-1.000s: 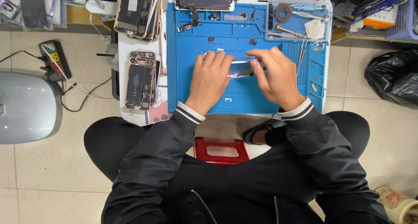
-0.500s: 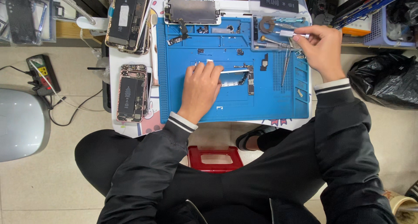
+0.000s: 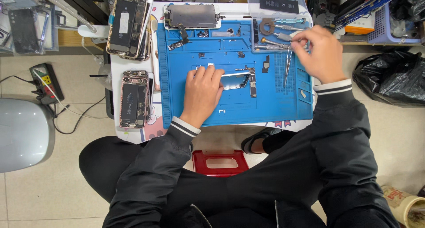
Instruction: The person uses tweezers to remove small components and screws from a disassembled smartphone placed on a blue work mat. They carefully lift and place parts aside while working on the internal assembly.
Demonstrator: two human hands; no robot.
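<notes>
A blue repair mat [image 3: 265, 108] covers a small white table. My left hand [image 3: 201, 95] lies flat on the mat's middle, pressing down a silver phone part [image 3: 237, 79] with a narrow circuit board [image 3: 253, 84] at its right end. My right hand [image 3: 318, 53] is at the mat's upper right corner, fingers pinched on the tip of a slim metal screwdriver [image 3: 272, 43] among other tools. Tweezers [image 3: 287, 64] lie on the mat just left of that hand. Small screws and loose parts are scattered over the mat.
A phone screen panel [image 3: 191, 16] lies at the mat's top edge. Two opened phones [image 3: 133, 98] [image 3: 127, 25] sit to the left. A clear plastic box [image 3: 276, 6] is at the top right, a black bag [image 3: 389, 77] on the floor right, a red stool [image 3: 220, 162] between my legs.
My right hand left the phone part and moved up and right to the tools at the mat's corner. My left hand stayed on the part.
</notes>
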